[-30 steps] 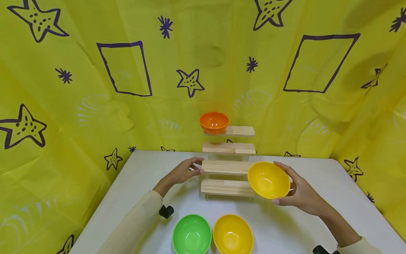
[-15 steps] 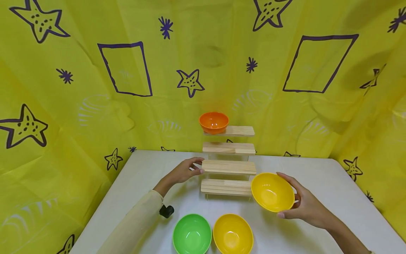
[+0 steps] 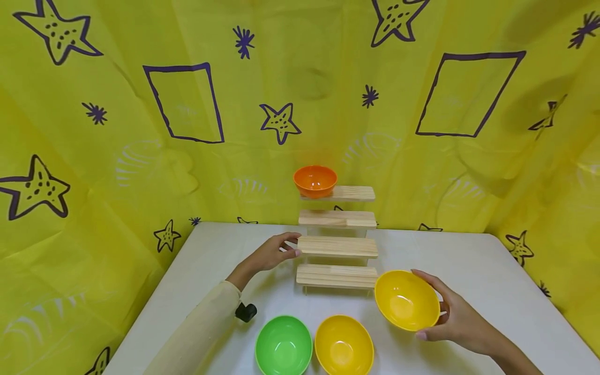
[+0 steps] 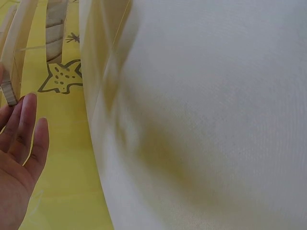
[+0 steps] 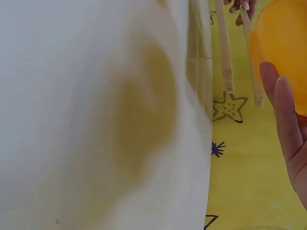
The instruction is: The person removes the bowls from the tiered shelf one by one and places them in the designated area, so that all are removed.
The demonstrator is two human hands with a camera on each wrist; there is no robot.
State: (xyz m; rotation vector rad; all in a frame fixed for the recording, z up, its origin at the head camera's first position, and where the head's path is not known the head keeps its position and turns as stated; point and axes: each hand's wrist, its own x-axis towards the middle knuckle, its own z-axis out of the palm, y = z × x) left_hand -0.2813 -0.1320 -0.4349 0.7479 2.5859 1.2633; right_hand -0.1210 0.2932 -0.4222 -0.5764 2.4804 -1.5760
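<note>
My right hand grips a yellow bowl by its right side, tilted toward me, at the right of the lowest step. In the right wrist view the fingers lie along the outside of this bowl. My left hand holds the left end of a slat on a wooden stepped stand, thumb at the front. The left wrist view has its fingers at the slat's end. An orange bowl sits on the top step, at its left.
A green bowl and another yellow bowl stand side by side at the front of the white table. Yellow cloth with drawn starfish hangs behind and at both sides. A black strap piece is at the left wrist.
My right hand has drawn the yellow bowl down toward me and slightly right, away from the stand's steps. The left hand keeps its place on the slat.
</note>
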